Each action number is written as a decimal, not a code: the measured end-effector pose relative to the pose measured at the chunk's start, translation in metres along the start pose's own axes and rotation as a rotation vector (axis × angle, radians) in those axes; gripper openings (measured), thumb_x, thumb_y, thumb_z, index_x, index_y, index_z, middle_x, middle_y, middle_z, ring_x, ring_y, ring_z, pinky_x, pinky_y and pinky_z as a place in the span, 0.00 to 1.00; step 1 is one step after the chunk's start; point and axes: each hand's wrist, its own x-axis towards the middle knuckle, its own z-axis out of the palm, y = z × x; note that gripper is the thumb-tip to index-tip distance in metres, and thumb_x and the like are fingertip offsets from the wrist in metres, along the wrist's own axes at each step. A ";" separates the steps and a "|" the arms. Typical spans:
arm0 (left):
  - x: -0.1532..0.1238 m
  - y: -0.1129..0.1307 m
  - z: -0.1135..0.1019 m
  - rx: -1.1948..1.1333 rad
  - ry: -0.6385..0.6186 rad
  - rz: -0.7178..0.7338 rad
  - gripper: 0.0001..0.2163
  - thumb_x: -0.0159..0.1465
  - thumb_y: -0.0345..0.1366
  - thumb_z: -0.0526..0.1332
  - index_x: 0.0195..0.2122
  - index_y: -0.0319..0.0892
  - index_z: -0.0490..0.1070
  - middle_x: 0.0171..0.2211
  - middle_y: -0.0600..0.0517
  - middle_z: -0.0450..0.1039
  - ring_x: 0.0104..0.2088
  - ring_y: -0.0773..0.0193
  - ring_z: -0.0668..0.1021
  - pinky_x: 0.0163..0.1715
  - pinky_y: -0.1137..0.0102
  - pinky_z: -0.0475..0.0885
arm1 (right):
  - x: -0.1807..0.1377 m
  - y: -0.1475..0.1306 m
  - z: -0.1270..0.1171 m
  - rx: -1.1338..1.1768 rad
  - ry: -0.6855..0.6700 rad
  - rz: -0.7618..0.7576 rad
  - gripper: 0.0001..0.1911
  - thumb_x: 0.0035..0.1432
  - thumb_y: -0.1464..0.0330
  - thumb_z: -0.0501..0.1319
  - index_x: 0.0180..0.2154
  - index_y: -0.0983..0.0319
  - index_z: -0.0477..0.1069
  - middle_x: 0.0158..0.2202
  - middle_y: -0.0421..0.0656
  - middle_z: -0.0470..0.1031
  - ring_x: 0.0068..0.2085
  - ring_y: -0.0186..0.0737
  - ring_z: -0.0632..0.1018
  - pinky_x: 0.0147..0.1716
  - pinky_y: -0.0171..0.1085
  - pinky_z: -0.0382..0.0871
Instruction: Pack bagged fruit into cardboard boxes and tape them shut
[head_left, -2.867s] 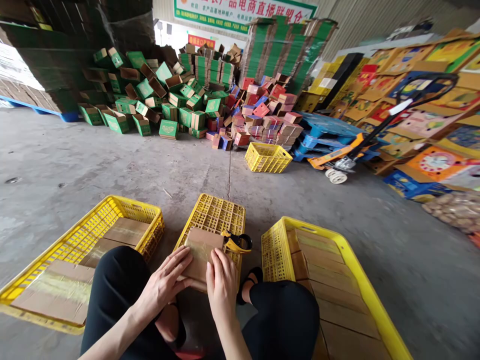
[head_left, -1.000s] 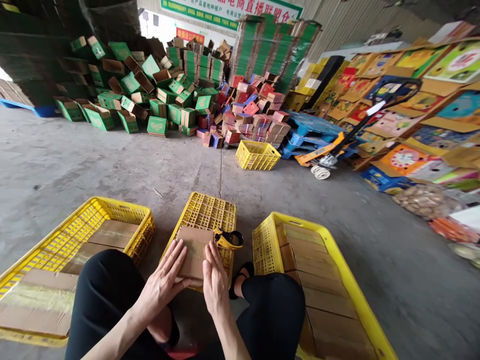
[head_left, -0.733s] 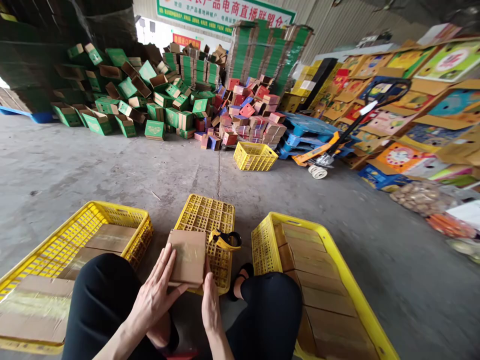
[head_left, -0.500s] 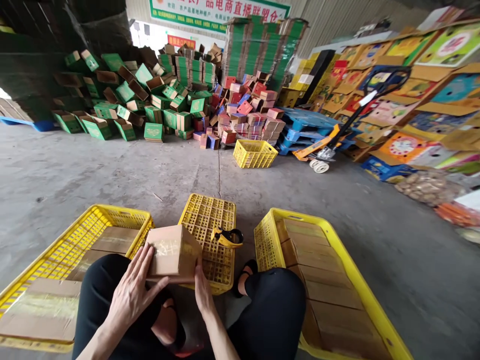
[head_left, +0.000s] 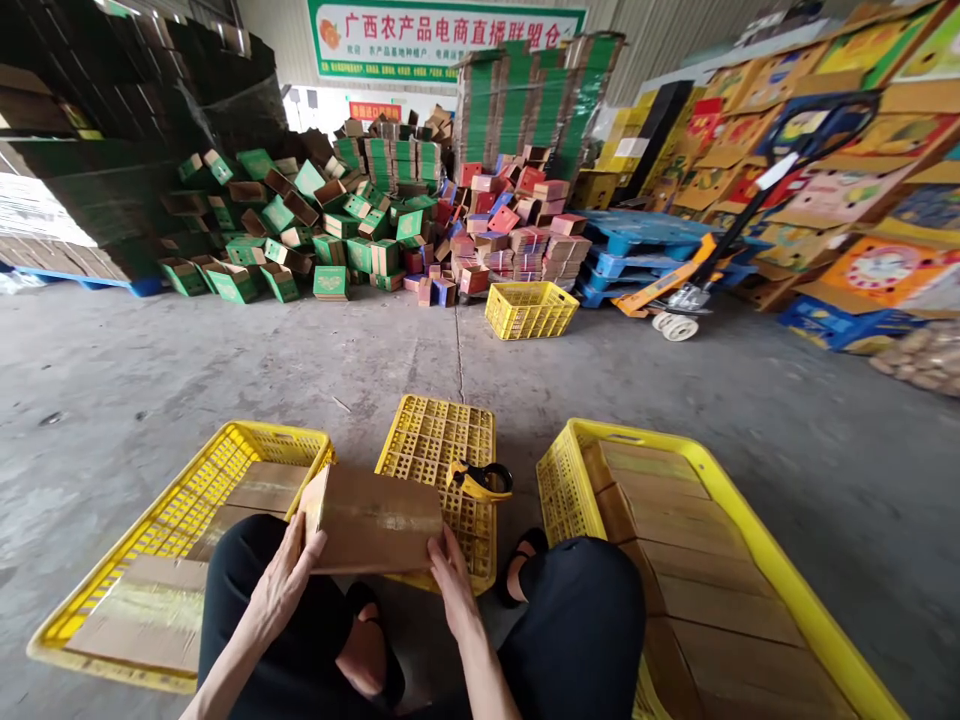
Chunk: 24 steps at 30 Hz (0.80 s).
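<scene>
Between my hands is a brown cardboard box (head_left: 379, 520), a strip of clear tape across the face toward me. My left hand (head_left: 279, 580) grips its left end and my right hand (head_left: 454, 572) its lower right end. Just beyond the box, an upturned yellow crate (head_left: 405, 430) shows its grid bottom. A yellow and black tape dispenser (head_left: 481, 481) lies on that crate, to the right of the box. By my left knee a yellow crate (head_left: 247, 430) holds several taped boxes (head_left: 142, 610). Beside my right knee another yellow crate (head_left: 574, 470) is packed with a row of boxes (head_left: 690, 545).
Farther off on the concrete floor (head_left: 262, 370) stands a yellow crate (head_left: 531, 310). Behind it lies a heap of green and red cartons (head_left: 330, 282). A pallet jack (head_left: 679, 290) stands by stacked blue pallets (head_left: 622, 235). Colourful fruit cartons (head_left: 877, 270) rise along the right.
The box has turned in my hands, so its long taped side now faces me. My right hand has shifted to its right end. The view has swung slightly left.
</scene>
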 end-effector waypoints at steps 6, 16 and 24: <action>0.002 0.018 0.056 -0.312 -0.141 -0.160 0.28 0.78 0.52 0.50 0.71 0.42 0.67 0.64 0.42 0.76 0.69 0.49 0.72 0.65 0.53 0.72 | 0.006 0.005 -0.059 -0.295 0.160 -0.130 0.38 0.65 0.44 0.59 0.71 0.53 0.67 0.64 0.51 0.76 0.56 0.58 0.83 0.50 0.51 0.80; 0.007 0.001 0.110 -0.221 -0.098 -0.189 0.29 0.77 0.52 0.49 0.73 0.43 0.63 0.64 0.41 0.76 0.65 0.50 0.77 0.63 0.52 0.74 | 0.005 0.003 -0.045 -0.786 0.240 -0.443 0.37 0.75 0.46 0.45 0.72 0.61 0.64 0.72 0.59 0.64 0.71 0.63 0.67 0.65 0.63 0.66; -0.001 0.040 0.129 0.262 0.040 0.230 0.28 0.77 0.43 0.52 0.75 0.40 0.57 0.73 0.34 0.61 0.76 0.42 0.58 0.69 0.40 0.62 | -0.002 -0.010 -0.020 -1.028 0.213 -0.590 0.31 0.78 0.56 0.47 0.73 0.62 0.61 0.72 0.61 0.63 0.73 0.66 0.63 0.67 0.72 0.56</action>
